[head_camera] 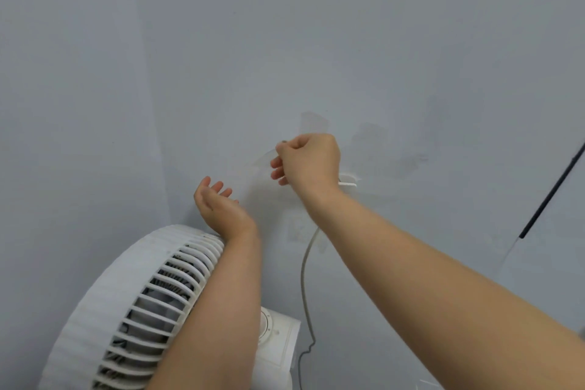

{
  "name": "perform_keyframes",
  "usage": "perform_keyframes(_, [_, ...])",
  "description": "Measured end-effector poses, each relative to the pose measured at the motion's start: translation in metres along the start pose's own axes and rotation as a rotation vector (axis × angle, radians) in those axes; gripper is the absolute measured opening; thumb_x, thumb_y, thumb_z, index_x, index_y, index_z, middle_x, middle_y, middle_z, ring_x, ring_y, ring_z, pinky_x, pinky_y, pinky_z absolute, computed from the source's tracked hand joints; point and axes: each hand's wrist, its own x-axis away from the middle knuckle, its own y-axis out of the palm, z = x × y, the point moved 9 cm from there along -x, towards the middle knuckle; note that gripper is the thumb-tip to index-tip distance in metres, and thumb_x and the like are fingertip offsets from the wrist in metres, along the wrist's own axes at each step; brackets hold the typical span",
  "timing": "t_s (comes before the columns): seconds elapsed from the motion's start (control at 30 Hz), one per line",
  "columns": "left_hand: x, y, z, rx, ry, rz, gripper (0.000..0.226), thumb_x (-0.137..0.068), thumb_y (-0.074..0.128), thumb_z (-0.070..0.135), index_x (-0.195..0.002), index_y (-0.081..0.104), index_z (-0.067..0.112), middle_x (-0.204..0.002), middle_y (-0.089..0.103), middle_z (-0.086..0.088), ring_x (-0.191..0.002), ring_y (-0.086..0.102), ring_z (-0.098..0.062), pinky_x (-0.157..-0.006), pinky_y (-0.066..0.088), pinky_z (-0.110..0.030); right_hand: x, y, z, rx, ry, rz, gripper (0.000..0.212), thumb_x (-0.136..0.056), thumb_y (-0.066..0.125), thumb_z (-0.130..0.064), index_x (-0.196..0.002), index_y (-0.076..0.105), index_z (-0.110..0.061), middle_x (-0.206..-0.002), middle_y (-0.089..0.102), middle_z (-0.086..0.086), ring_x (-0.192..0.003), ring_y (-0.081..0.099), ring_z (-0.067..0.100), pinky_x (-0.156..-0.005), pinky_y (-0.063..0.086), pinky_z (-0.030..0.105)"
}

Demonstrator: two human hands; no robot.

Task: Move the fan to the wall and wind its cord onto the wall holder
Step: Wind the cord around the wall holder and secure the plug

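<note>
Reaching toward the wall (316, 41) mid-frame, my right hand (308, 158) curls, grip unclear; my left hand (218, 206) holds fingers apart above the fan (126, 310).

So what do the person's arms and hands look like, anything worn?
The left hand and right hand are bare: no gloves, rings or watch show. The left forearm and right forearm are uncovered to the frame edge, no sleeves visible.

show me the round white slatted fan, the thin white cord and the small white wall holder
round white slatted fan (104, 288), head view, its outer ring
thin white cord (303, 272), head view, its hanging middle stretch
small white wall holder (349, 183), head view, its visible right edge
</note>
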Motion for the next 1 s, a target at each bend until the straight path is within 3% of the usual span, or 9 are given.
perform_keyframes(0.1, [-0.001,-0.005,0.004,0.017,0.011,0.029,0.035,-0.094,0.028,0.015,-0.118,0.054,0.014,-0.106,0.057,-0.004,-0.09,0.055,-0.016,-0.082,0.044,-0.031,0.01,0.008,0.0,0.218,-0.188,0.085,0.023,-0.083,0.049,-0.004,-0.066,0.061,0.007,-0.065,0.065,0.021,-0.058,0.065,0.035,-0.053,0.053,0.04])
perform_keyframes(0.17, [-0.003,-0.007,0.005,0.019,0.014,0.042,0.035,-0.093,0.028,0.016,-0.117,0.054,0.014,-0.105,0.058,-0.003,-0.088,0.055,-0.015,-0.08,0.044,-0.03,0.014,0.018,0.005,0.325,-0.278,0.071,0.024,-0.081,0.046,-0.001,-0.058,0.052,0.005,-0.057,0.056,0.021,-0.063,0.062,0.041,-0.055,0.048,0.044])
perform_keyframes(0.4, [-0.003,-0.006,0.003,0.014,0.019,0.043,0.035,-0.093,0.028,0.015,-0.117,0.055,0.013,-0.104,0.058,-0.004,-0.087,0.055,-0.016,-0.08,0.043,-0.03,0.024,0.036,0.056,0.696,-0.35,-0.066,0.028,-0.085,0.04,0.003,-0.061,0.032,-0.01,-0.063,0.039,0.01,-0.063,0.038,0.026,-0.051,0.017,0.034])
perform_keyframes(0.57, [-0.003,-0.005,0.002,0.001,0.029,0.03,0.035,-0.093,0.028,0.014,-0.115,0.055,0.013,-0.102,0.058,-0.003,-0.086,0.055,-0.015,-0.085,0.046,-0.034,0.023,0.036,0.078,0.794,-0.321,-0.123,0.042,-0.084,0.04,0.004,-0.053,0.018,-0.015,-0.051,0.026,0.003,-0.063,0.036,0.026,-0.043,0.011,0.026])
perform_keyframes(0.63, [-0.004,-0.006,0.001,-0.001,0.026,0.03,0.034,-0.092,0.029,0.014,-0.112,0.056,0.014,-0.101,0.058,-0.003,-0.084,0.055,-0.015,-0.086,0.046,-0.034,0.023,0.035,0.083,0.833,-0.31,-0.139,0.039,-0.085,0.039,0.004,-0.054,0.021,-0.013,-0.056,0.041,0.011,-0.065,0.037,0.026,-0.047,0.014,0.034])
perform_keyframes(0.7, [-0.003,-0.005,0.0,-0.017,0.022,0.02,0.032,-0.092,0.029,0.013,-0.11,0.056,0.015,-0.101,0.058,-0.003,-0.084,0.055,-0.015,-0.085,0.045,-0.033,0.022,0.031,0.088,0.869,-0.293,-0.146,0.031,-0.087,0.039,0.002,-0.059,0.03,-0.009,-0.079,0.06,0.022,-0.068,0.041,0.03,-0.057,0.021,0.033])
perform_keyframes(0.83, [-0.001,0.003,-0.002,-0.074,0.013,-0.05,0.028,-0.09,0.034,0.011,-0.104,0.058,0.016,-0.1,0.058,-0.003,-0.086,0.055,-0.015,-0.083,0.045,-0.031,0.023,0.024,0.093,0.958,-0.306,-0.225,0.014,-0.084,0.041,0.006,-0.083,0.049,-0.006,-0.098,0.062,0.024,-0.092,0.057,0.04,-0.064,0.029,0.034])
perform_keyframes(0.93, [-0.003,0.01,-0.007,-0.151,0.004,-0.12,0.026,-0.087,0.037,0.007,-0.096,0.06,0.014,-0.092,0.059,-0.003,-0.081,0.054,-0.015,-0.078,0.042,-0.03,0.023,0.008,0.105,1.071,-0.335,-0.328,0.028,-0.08,0.044,0.007,-0.105,0.05,-0.001,-0.106,0.06,0.022,-0.099,0.057,0.041,-0.07,0.04,0.039])
perform_keyframes(1.0, [-0.005,0.012,-0.011,-0.193,-0.009,-0.154,0.026,-0.086,0.037,0.006,-0.091,0.061,0.013,-0.082,0.06,0.0,-0.075,0.054,-0.014,-0.073,0.043,-0.028,0.019,-0.01,0.114,1.085,-0.317,-0.346,0.03,-0.078,0.045,0.006,-0.106,0.05,-0.003,-0.105,0.062,0.02,-0.098,0.057,0.04,-0.07,0.042,0.038])
